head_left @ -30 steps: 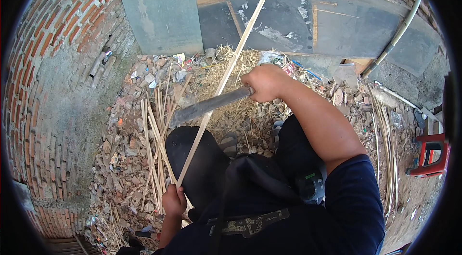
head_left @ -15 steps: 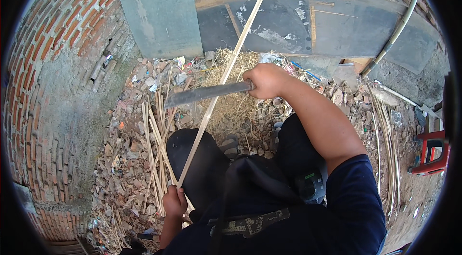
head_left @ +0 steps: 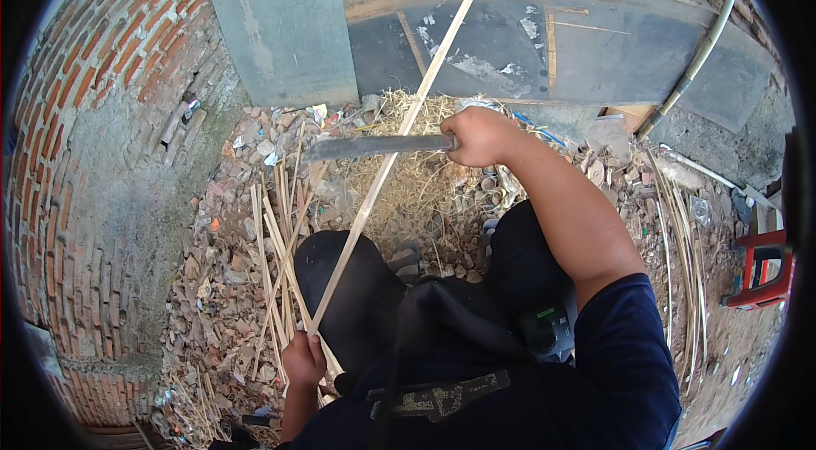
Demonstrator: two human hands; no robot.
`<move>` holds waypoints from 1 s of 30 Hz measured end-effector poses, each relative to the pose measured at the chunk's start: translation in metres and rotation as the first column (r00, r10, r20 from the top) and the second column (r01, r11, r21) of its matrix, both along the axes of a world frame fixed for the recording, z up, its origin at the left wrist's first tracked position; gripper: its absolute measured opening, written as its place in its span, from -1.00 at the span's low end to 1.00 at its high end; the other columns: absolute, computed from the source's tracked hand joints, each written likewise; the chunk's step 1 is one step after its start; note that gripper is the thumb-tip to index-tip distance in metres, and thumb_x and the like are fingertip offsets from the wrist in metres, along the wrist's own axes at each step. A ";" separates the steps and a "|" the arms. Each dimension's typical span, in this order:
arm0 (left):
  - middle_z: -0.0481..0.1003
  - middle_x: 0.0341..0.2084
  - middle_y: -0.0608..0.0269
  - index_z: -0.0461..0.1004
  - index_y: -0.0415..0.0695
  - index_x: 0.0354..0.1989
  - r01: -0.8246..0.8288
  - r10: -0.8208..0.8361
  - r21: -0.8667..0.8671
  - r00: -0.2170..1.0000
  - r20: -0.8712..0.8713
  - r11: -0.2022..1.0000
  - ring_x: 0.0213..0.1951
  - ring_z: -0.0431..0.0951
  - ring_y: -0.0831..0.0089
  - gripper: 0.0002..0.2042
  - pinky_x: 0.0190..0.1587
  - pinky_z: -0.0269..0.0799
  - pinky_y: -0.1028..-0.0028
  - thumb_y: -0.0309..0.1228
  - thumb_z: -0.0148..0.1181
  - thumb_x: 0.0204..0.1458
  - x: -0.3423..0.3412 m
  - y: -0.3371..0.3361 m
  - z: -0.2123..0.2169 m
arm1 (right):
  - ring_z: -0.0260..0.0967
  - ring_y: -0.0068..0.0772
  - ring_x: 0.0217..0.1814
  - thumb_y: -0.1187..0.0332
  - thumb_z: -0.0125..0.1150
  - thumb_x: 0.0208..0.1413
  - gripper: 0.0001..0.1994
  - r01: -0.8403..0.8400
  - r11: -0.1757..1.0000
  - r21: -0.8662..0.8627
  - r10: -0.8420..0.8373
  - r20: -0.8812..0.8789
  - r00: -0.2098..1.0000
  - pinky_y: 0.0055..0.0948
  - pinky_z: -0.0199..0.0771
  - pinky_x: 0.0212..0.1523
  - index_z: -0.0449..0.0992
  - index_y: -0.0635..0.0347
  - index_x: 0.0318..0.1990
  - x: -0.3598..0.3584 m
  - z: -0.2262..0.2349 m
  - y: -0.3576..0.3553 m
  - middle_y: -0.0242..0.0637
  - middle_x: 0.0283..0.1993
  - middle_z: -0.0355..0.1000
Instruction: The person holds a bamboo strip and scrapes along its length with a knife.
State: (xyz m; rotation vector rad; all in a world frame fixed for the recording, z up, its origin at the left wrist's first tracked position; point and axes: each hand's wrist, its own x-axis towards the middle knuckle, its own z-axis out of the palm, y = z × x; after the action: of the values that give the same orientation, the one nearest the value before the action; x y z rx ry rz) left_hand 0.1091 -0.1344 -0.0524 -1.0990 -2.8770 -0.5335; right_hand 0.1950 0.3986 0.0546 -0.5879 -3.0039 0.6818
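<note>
Person seated, seen from above, working w/ both bare hands over rubble-strewn ground. Right hand (head_left: 480,135) is closed in a full fist round the handle of a big knife (head_left: 378,147); the long grey blade runs out horizontally to the person's left, at about chest-forward height, above a heap of dry straw (head_left: 416,186). Left hand (head_left: 303,362), low near the left knee, is wrapped tight round the bottom end of a long pale bamboo strip (head_left: 391,161). The strip slants up and away to the right, crossing the blade near its middle & reaching a dark board (head_left: 544,50) leaning on the wall ahead. Can't tell if blade edge is touching the strip or just passing it.

Beside the left knee lies a loose bundle of thin split sticks (head_left: 276,254) on broken brick bits. Curved brick wall (head_left: 93,135) on the left. More thin strips (head_left: 680,237) lie on the ground to the right, w/ a red plastic stool (head_left: 761,271) just beyond them. Person wears dark trousers, dark blue sleeve.
</note>
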 end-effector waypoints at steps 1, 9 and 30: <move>0.42 -0.67 -0.16 0.34 -0.22 -0.39 -0.011 0.011 -0.003 1.000 0.010 1.000 -0.57 0.48 -0.25 -0.76 -0.53 0.35 -0.03 -0.30 0.04 0.24 0.000 0.001 0.000 | 0.56 0.03 -0.09 0.26 0.27 -0.11 -0.67 -0.067 0.997 0.043 0.065 0.040 0.997 -0.08 0.55 -0.02 0.63 0.14 -0.14 -0.001 0.006 -0.012 -0.03 -0.24 0.59; 0.43 -0.65 -0.16 0.32 -0.22 -0.42 -0.017 0.016 0.041 0.999 0.030 0.999 -0.55 0.48 -0.26 -0.75 -0.52 0.35 -0.02 -0.30 0.03 0.24 0.003 -0.001 -0.005 | 0.57 0.01 -0.06 0.27 0.28 -0.11 -0.61 0.153 0.988 0.019 -0.153 -0.039 0.988 -0.11 0.55 0.03 0.63 0.15 -0.07 0.000 -0.018 0.041 -0.03 -0.17 0.60; 0.43 -0.66 -0.14 0.33 -0.21 -0.40 0.046 -0.046 0.028 0.999 0.010 0.999 -0.56 0.48 -0.24 -0.75 -0.53 0.33 -0.02 -0.29 0.02 0.26 0.009 0.008 0.006 | 0.55 0.04 -0.03 0.27 0.27 -0.11 -0.56 0.173 0.983 -0.069 -0.177 -0.060 0.982 -0.12 0.52 0.04 0.61 0.18 -0.01 0.013 -0.017 0.045 0.02 -0.14 0.59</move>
State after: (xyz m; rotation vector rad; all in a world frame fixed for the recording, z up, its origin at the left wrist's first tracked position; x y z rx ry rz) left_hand 0.1184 -0.1266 -0.0463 -1.1639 -2.8504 -0.5806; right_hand 0.2080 0.4436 0.0374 -0.8043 -2.8360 0.7706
